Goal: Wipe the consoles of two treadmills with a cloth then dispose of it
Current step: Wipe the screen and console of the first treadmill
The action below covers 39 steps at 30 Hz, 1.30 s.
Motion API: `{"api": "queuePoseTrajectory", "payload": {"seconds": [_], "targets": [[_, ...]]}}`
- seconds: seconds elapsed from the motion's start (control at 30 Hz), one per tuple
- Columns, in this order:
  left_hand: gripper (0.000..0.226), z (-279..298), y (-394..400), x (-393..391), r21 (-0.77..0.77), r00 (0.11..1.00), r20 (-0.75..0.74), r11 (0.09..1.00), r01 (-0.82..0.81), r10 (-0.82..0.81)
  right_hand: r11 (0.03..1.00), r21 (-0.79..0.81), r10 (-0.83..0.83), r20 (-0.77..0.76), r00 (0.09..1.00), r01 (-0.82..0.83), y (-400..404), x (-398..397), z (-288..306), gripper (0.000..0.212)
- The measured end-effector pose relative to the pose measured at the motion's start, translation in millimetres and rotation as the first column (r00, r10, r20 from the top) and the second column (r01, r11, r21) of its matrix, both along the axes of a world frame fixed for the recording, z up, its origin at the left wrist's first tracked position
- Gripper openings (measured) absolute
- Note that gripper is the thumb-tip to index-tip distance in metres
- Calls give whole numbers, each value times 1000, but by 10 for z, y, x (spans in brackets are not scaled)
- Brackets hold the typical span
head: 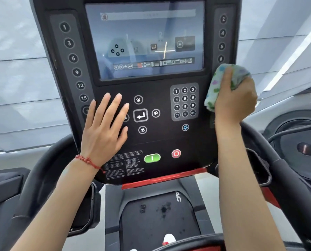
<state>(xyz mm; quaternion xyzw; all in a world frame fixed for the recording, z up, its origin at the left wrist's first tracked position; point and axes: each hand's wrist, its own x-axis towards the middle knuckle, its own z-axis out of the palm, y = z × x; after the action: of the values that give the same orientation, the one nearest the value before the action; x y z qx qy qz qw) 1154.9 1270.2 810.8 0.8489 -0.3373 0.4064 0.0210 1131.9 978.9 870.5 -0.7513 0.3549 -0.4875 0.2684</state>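
Left hand (104, 131), fingers spread & empty, lies flat on the console (151, 142) at centre-left of frame, w/ its fingertips near the arrow keys. Best to brace there w/o pressing buttons. Right hand (235, 100), centre-right, is clamped round the bunched cloth (221, 84) against the console's right edge, beside the keypad (184, 102). Judgement: wipe lightly, steering clear of the green start (152, 158) & red stop (176, 153) buttons.

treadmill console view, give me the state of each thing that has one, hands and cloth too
screen: lit, showing a menu
cloth: bunched up, pressed against the console's right edge beside the keypad
right hand: closed around the cloth
left hand: open, fingers spread, flat on the console left of the arrow buttons
bracelet: on the left wrist
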Motion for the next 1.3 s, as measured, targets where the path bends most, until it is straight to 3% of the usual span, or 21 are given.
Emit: {"api": "queuePoseTrajectory", "payload": {"seconds": [0.1,0.2,0.3,0.37,0.47,0.6,0.67,0.97,1.3], "targets": [[44,-8,-35,-6,-19,1000,-1,1000,-5,5,980,-176,96,6,995,-93,398,2,-25,44],[43,-12,-68,-15,-40,1000,2,999,-17,17,875,-399,289,-23,957,-274,757,-1,-189,40],[42,-21,-85,-18,-58,1000,5,998,-18,18,802,-471,392,-50,919,-368,687,-40,-306,46],[42,-28,-82,-14,-61,1000,5,998,-17,18,832,-450,351,-23,936,-323,440,-96,-365,46],[42,-33,-81,-15,-61,1000,6,998,-23,23,958,-212,203,33,979,-191,31,-259,-483,54],[41,-35,-109,-9,-75,1000,13,997,-25,26,993,-37,115,21,993,-114,-137,-404,-603,54],[41,-43,-118,-10,-81,1000,14,996,-25,26,994,-33,104,23,994,-104,-111,-378,-579,48],[40,-63,-165,-12,-116,999,21,992,-40,43,986,-87,145,43,989,-141,-129,-177,-301,54],[40,-51,-187,-24,-123,998,9,991,-59,61,948,-244,225,57,973,-205,-237,576,753,46]]}}
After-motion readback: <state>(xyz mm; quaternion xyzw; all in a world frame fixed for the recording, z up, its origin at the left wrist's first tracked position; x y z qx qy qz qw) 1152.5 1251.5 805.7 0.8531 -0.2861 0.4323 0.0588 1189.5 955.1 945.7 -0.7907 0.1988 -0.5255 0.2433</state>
